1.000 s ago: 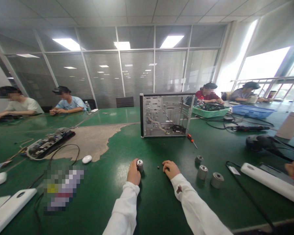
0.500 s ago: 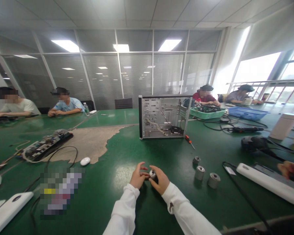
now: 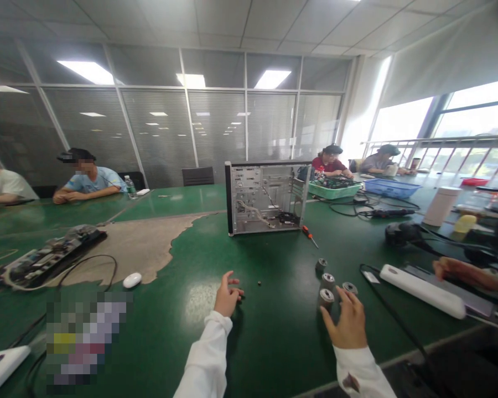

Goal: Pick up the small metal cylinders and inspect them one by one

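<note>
My left hand [image 3: 227, 296] hovers over the green table, fingers loosely curled and apart, holding nothing. A tiny dark metal piece [image 3: 259, 283] lies on the table to its right. Over on the right, my right hand [image 3: 349, 321] has its thumb and fingers around a short grey metal cylinder [image 3: 326, 299]. Close by stand a second cylinder [image 3: 327, 281], a smaller one [image 3: 321, 264] farther back, and another [image 3: 349, 287] partly hidden behind my right fingers.
An open computer case [image 3: 269, 199] stands ahead, with an orange screwdriver [image 3: 309, 236] beside it. A white power strip [image 3: 423, 291] and another person's hand [image 3: 452, 270] are at right. A white oval object [image 3: 131, 280] and a circuit assembly [image 3: 52, 257] lie at left.
My right hand has left my left hand and moved right with a metal cylinder, to the other cylinders. The tiny dark piece now shows on the table. The view has turned slightly right.
</note>
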Action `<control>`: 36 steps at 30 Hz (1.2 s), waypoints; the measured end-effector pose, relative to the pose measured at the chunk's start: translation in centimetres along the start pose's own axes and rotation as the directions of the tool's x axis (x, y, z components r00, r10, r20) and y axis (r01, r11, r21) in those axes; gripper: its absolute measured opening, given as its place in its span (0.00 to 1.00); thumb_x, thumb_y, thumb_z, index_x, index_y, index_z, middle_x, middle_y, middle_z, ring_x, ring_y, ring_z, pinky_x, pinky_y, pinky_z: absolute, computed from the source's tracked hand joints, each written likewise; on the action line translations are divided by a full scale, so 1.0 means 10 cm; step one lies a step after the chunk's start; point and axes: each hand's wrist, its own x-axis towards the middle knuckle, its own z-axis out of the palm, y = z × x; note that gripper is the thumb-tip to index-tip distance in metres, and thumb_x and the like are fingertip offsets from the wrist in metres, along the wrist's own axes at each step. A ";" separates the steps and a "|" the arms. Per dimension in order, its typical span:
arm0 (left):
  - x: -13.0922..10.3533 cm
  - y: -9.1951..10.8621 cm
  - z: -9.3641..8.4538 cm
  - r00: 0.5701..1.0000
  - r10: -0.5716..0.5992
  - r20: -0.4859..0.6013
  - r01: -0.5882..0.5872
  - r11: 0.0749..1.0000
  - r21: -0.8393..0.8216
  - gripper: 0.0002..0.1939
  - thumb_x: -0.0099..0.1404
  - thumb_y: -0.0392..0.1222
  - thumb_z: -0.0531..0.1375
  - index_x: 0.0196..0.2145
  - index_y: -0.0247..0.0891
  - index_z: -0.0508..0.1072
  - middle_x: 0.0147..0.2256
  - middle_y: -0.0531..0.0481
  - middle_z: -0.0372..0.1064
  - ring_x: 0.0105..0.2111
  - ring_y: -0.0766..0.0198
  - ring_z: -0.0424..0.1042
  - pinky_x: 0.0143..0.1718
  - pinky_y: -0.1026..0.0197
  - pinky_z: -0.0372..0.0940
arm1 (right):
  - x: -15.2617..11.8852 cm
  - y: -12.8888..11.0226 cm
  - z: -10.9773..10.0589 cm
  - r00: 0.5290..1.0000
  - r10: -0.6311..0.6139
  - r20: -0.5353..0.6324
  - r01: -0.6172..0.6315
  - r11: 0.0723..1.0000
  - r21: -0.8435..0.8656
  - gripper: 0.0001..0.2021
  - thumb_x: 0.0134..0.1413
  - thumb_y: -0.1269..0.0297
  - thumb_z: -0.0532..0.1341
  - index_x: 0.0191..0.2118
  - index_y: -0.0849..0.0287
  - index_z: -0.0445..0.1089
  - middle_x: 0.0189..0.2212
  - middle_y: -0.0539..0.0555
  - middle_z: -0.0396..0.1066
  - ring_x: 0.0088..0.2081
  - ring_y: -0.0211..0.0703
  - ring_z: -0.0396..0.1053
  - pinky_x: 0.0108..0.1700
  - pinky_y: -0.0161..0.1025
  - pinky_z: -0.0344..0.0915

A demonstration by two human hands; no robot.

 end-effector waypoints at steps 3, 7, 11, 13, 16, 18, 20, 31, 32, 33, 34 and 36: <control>0.00 0.00 0.00 1.000 -0.006 -0.001 0.006 1.000 0.019 0.26 0.47 0.24 0.49 0.45 0.37 0.53 0.35 0.47 0.60 0.23 0.72 0.68 0.22 0.69 0.62 | -0.12 -0.12 -0.11 0.994 -0.098 0.048 0.101 0.993 -0.066 0.21 0.43 0.63 0.54 0.47 0.60 0.57 0.45 0.62 0.55 0.45 0.54 0.56 0.43 0.50 0.57; 0.00 -0.02 -0.01 1.000 -0.006 -0.002 0.006 1.000 0.010 0.25 0.47 0.25 0.49 0.45 0.37 0.54 0.35 0.48 0.60 0.23 0.72 0.68 0.22 0.69 0.62 | -0.22 -0.58 0.00 0.880 -0.266 0.393 0.254 0.964 0.083 0.20 0.44 0.70 0.51 0.48 0.56 0.57 0.45 0.59 0.58 0.45 0.50 0.58 0.42 0.45 0.58; -0.01 -0.03 -0.03 0.999 -0.021 -0.038 0.021 1.000 -0.011 0.24 0.47 0.25 0.50 0.44 0.36 0.55 0.33 0.49 0.61 0.22 0.72 0.68 0.22 0.69 0.63 | -0.05 -0.99 0.36 0.775 -0.273 0.570 0.280 0.957 0.078 0.29 0.40 0.77 0.50 0.53 0.58 0.52 0.49 0.61 0.56 0.46 0.51 0.57 0.42 0.45 0.57; -0.01 -0.03 -0.04 0.998 -0.029 -0.055 0.028 0.999 -0.020 0.24 0.47 0.25 0.50 0.43 0.36 0.56 0.32 0.50 0.61 0.22 0.72 0.68 0.22 0.69 0.63 | 0.10 -1.10 0.58 0.762 -0.255 0.595 0.279 0.959 0.052 0.31 0.38 0.79 0.50 0.53 0.57 0.52 0.50 0.61 0.54 0.46 0.52 0.56 0.42 0.45 0.56; -0.02 -0.03 -0.06 0.996 -0.041 -0.076 0.039 0.999 -0.031 0.23 0.47 0.24 0.49 0.43 0.36 0.56 0.32 0.50 0.61 0.22 0.72 0.68 0.22 0.69 0.63 | 0.30 -1.16 0.85 0.747 -0.274 0.606 0.285 0.955 0.080 0.25 0.42 0.79 0.49 0.49 0.56 0.58 0.46 0.60 0.60 0.44 0.48 0.58 0.41 0.42 0.56; -0.02 -0.02 -0.06 0.994 -0.053 -0.093 0.049 0.998 -0.040 0.23 0.47 0.24 0.48 0.42 0.36 0.55 0.32 0.50 0.61 0.21 0.73 0.68 0.21 0.70 0.63 | 0.36 -1.15 0.96 0.727 -0.319 0.608 0.311 0.942 0.122 0.19 0.45 0.79 0.47 0.42 0.58 0.65 0.40 0.59 0.65 0.41 0.45 0.59 0.41 0.40 0.57; -0.02 -0.02 -0.07 0.993 -0.060 -0.104 0.055 0.997 -0.048 0.23 0.47 0.24 0.48 0.42 0.36 0.55 0.31 0.50 0.60 0.21 0.73 0.68 0.21 0.70 0.63 | 0.36 -1.11 0.98 0.714 -0.357 0.602 0.339 0.929 0.149 0.17 0.46 0.79 0.47 0.36 0.58 0.68 0.35 0.57 0.67 0.38 0.44 0.60 0.40 0.38 0.58; 0.07 -0.07 -0.07 0.988 -0.089 -0.128 0.081 0.994 -0.068 0.22 0.47 0.25 0.49 0.42 0.36 0.56 0.30 0.51 0.61 0.20 0.73 0.67 0.19 0.70 0.63 | 0.36 0.03 0.00 0.968 -0.176 0.181 0.199 0.973 -0.117 0.11 0.47 0.63 0.50 0.36 0.57 0.65 0.34 0.55 0.68 0.36 0.45 0.65 0.41 0.42 0.59; 0.08 -0.06 -0.07 0.988 -0.085 -0.126 0.078 0.995 -0.063 0.22 0.47 0.25 0.49 0.42 0.36 0.57 0.30 0.51 0.61 0.20 0.73 0.67 0.19 0.70 0.63 | 0.39 0.17 -0.09 0.976 -0.145 0.164 0.169 0.975 -0.144 0.12 0.47 0.61 0.50 0.36 0.57 0.65 0.33 0.56 0.68 0.35 0.45 0.65 0.40 0.42 0.59; 0.08 -0.06 -0.07 0.989 -0.083 -0.125 0.076 0.995 -0.059 0.23 0.47 0.25 0.49 0.42 0.36 0.57 0.30 0.51 0.61 0.20 0.72 0.67 0.19 0.70 0.63 | 0.43 0.28 -0.15 0.977 -0.128 0.171 0.156 0.974 -0.163 0.12 0.46 0.60 0.50 0.36 0.57 0.64 0.32 0.56 0.68 0.33 0.45 0.66 0.38 0.41 0.60; 0.09 -0.06 -0.07 0.989 -0.080 -0.122 0.074 0.996 -0.056 0.23 0.46 0.25 0.49 0.42 0.36 0.57 0.30 0.51 0.61 0.20 0.72 0.67 0.19 0.70 0.63 | 0.45 0.36 -0.20 0.973 -0.126 0.195 0.159 0.973 -0.168 0.12 0.46 0.60 0.50 0.35 0.57 0.64 0.31 0.55 0.68 0.32 0.44 0.66 0.36 0.40 0.61; 0.09 -0.05 -0.07 0.990 -0.079 -0.116 0.073 0.996 -0.050 0.23 0.46 0.24 0.49 0.42 0.36 0.57 0.30 0.51 0.61 0.21 0.72 0.67 0.19 0.70 0.63 | 0.48 0.44 -0.25 0.960 -0.123 0.250 0.168 0.971 -0.169 0.11 0.45 0.59 0.49 0.33 0.57 0.64 0.29 0.54 0.68 0.30 0.43 0.66 0.33 0.39 0.61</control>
